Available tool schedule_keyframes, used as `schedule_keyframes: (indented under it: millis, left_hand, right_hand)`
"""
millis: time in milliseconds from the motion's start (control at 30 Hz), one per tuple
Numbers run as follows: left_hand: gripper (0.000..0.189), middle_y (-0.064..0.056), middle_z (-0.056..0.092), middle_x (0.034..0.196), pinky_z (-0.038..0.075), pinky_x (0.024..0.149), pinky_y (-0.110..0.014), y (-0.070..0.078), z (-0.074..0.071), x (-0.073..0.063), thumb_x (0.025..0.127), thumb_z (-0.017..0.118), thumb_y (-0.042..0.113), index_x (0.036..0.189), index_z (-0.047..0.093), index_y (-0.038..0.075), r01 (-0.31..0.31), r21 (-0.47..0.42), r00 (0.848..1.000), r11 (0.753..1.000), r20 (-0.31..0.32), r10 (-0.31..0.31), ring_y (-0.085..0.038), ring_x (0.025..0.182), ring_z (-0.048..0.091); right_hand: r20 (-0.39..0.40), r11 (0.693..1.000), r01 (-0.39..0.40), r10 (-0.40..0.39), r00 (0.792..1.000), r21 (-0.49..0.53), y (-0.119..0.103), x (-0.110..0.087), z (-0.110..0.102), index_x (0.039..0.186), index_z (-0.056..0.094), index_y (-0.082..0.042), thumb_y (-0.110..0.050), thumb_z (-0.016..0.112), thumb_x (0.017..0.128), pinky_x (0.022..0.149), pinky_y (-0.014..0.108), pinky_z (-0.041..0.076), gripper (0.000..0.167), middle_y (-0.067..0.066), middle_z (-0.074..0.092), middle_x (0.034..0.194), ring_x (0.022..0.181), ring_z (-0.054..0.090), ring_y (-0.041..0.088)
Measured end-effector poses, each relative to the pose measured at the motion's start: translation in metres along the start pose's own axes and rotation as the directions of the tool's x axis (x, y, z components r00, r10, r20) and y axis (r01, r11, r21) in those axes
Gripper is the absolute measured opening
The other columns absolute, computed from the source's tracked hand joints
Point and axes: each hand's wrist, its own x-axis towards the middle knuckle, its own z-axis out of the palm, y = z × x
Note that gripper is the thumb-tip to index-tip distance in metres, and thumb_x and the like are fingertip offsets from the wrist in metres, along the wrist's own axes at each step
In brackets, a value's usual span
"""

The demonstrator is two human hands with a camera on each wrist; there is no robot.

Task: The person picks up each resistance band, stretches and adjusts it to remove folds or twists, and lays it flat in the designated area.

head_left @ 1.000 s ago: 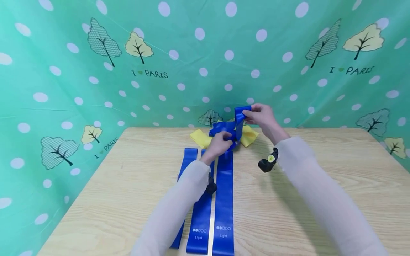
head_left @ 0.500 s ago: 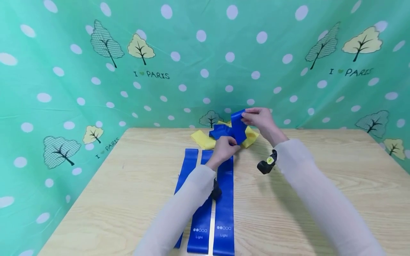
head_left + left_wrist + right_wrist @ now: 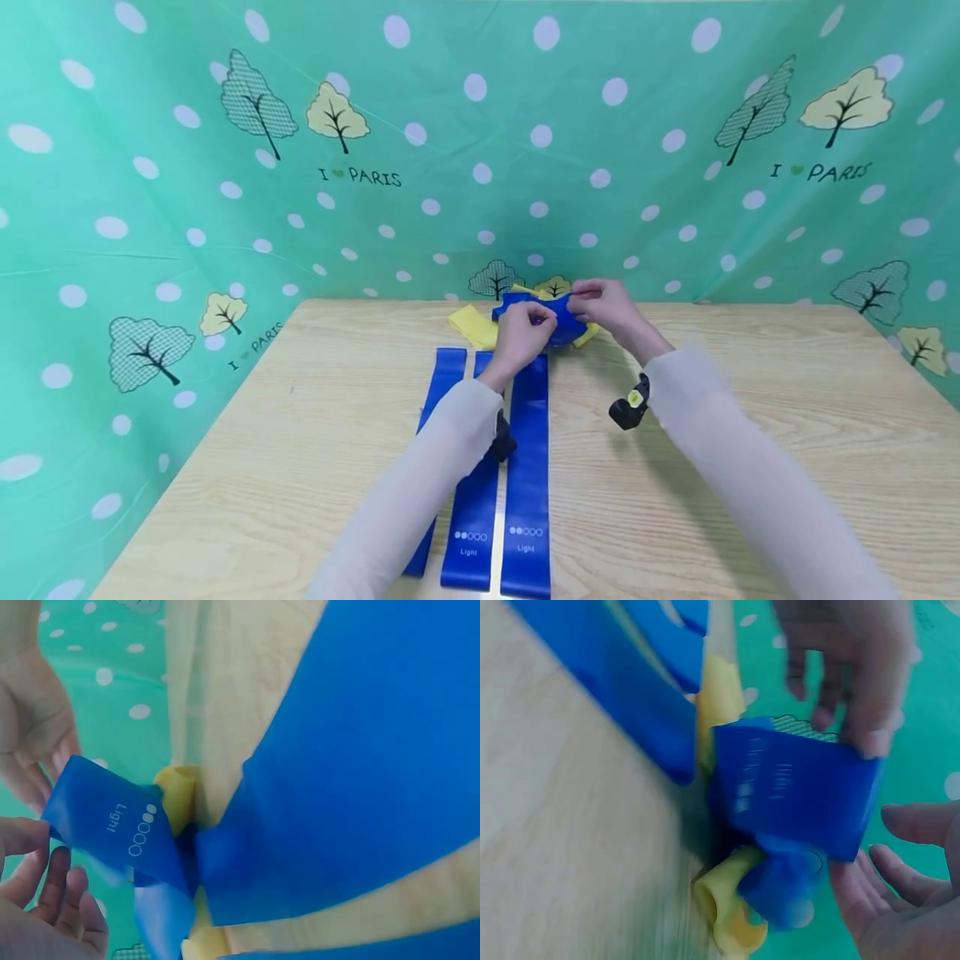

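Both hands are at the back of the table in the head view, over a heap of blue and yellow bands. My left hand (image 3: 525, 333) pinches one corner of a blue resistance band (image 3: 112, 817) marked "Light". At the band's other corner are the fingers of my right hand (image 3: 607, 307), and the band's end is spread between the two hands. In the right wrist view the lettered blue face is slightly blurred, with the right hand (image 3: 907, 892) at its lower corner. A yellow band (image 3: 474, 326) lies underneath, partly hidden.
Three blue bands lie lengthwise in a row toward the front: a right one (image 3: 528, 467), a middle one (image 3: 472, 508) and a left one (image 3: 448, 368), partly covered by the left sleeve. A green dotted curtain (image 3: 540, 167) hangs behind the wooden table (image 3: 712, 433).
The right hand has come down with the raised blue band end. My left hand has lifted slightly from the heap, and the band now stretches between both hands.
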Motion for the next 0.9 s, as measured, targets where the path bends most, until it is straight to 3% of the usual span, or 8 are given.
schedule_keyframes:
  millis: [167, 333, 533, 700, 900]
  left_hand:
    - [0.013, -0.009, 0.07, 0.095, 0.041, 0.058, -0.017, 0.006, -0.006, 0.006, 0.092, 0.062, 0.013, 0.096, 0.072, 0.005, -0.03, -0.019, 0.999, 0.999, -0.018, 0.029, -0.011, 0.07, 0.055]
    - [0.012, -0.007, 0.069, 0.097, 0.042, 0.061, -0.017, 0.014, -0.009, 0.009, 0.093, 0.061, 0.013, 0.098, 0.07, 0.006, -0.037, -0.039, 0.999, 0.999, -0.04, 0.036, -0.015, 0.077, 0.057]
    - [0.012, -0.008, 0.068, 0.097, 0.045, 0.061, -0.017, 0.023, -0.008, 0.009, 0.093, 0.061, 0.013, 0.098, 0.068, 0.006, -0.067, -0.078, 0.996, 0.995, -0.057, 0.063, -0.017, 0.078, 0.06]
    - [0.01, -0.009, 0.065, 0.094, 0.043, 0.063, -0.017, 0.025, -0.004, 0.005, 0.092, 0.061, 0.012, 0.099, 0.062, 0.005, -0.017, -0.126, 0.995, 0.992, -0.096, 0.005, -0.016, 0.076, 0.057]
    - [0.01, -0.01, 0.064, 0.094, 0.044, 0.064, -0.018, 0.025, 0.0, 0.0, 0.091, 0.061, 0.011, 0.099, 0.059, 0.004, 0.02, -0.134, 0.994, 0.991, -0.107, -0.035, -0.017, 0.077, 0.056]
  right_hand:
    - [-0.007, 0.979, 0.138, -0.141, 0.99, -0.147, 0.004, -0.007, 0.0, 0.127, 0.053, 0.003, -0.017, 0.055, 0.096, 0.099, 0.045, 0.046, 0.037, 0.021, 0.053, 0.132, 0.119, 0.052, 0.035]
    - [0.069, 0.946, 0.254, -0.245, 0.967, -0.203, 0.002, -0.01, -0.001, 0.123, 0.056, 0.005, -0.012, 0.059, 0.093, 0.099, 0.045, 0.046, 0.035, 0.024, 0.056, 0.128, 0.117, 0.055, 0.037]
    - [-0.008, 0.924, 0.248, -0.261, 0.965, -0.291, -0.006, -0.013, -0.002, 0.115, 0.063, 0.005, -0.009, 0.058, 0.093, 0.087, 0.039, 0.052, 0.026, 0.023, 0.063, 0.118, 0.106, 0.061, 0.033]
    - [-0.04, 0.907, 0.258, -0.287, 0.957, -0.333, -0.015, -0.014, -0.005, 0.111, 0.065, 0.004, -0.012, 0.06, 0.093, 0.079, 0.034, 0.052, 0.025, 0.022, 0.066, 0.106, 0.095, 0.063, 0.03]
    - [-0.049, 0.9, 0.256, -0.292, 0.955, -0.352, -0.021, -0.014, -0.008, 0.111, 0.065, 0.002, -0.013, 0.06, 0.093, 0.081, 0.036, 0.053, 0.024, 0.02, 0.066, 0.106, 0.095, 0.063, 0.029]
